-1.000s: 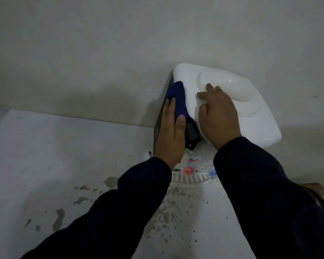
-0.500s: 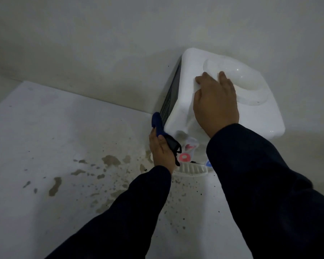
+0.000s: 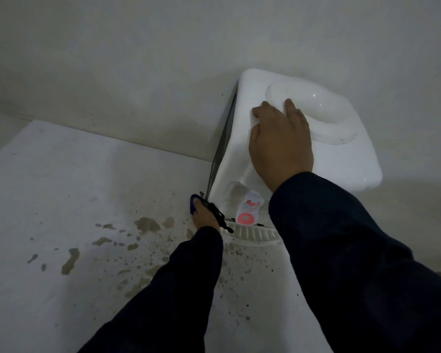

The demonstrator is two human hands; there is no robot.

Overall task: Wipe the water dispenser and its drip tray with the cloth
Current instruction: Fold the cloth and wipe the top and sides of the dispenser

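Note:
A white countertop water dispenser [image 3: 341, 154] stands against the wall, with a ribbed drip tray [image 3: 252, 234] at its foot and a tap with a red lever [image 3: 247, 212] above the tray. My right hand [image 3: 280, 141] lies flat on the dispenser's top, fingers spread near the round bottle well. My left hand [image 3: 205, 217] is down at the bottom of the dispenser's dark left side [image 3: 224, 141], gripping a blue and black cloth [image 3: 194, 202] pressed against that lower corner. Most of the cloth is hidden by the hand.
The white counter [image 3: 74, 187] carries brown stains and specks [image 3: 145, 225] in front and to the left of the dispenser. A plain wall [image 3: 163, 59] rises right behind. The counter's left edge shows at the far left.
My left hand has slid the cloth down the dispenser's left side from near the top to the bottom corner. My right hand stays on the top.

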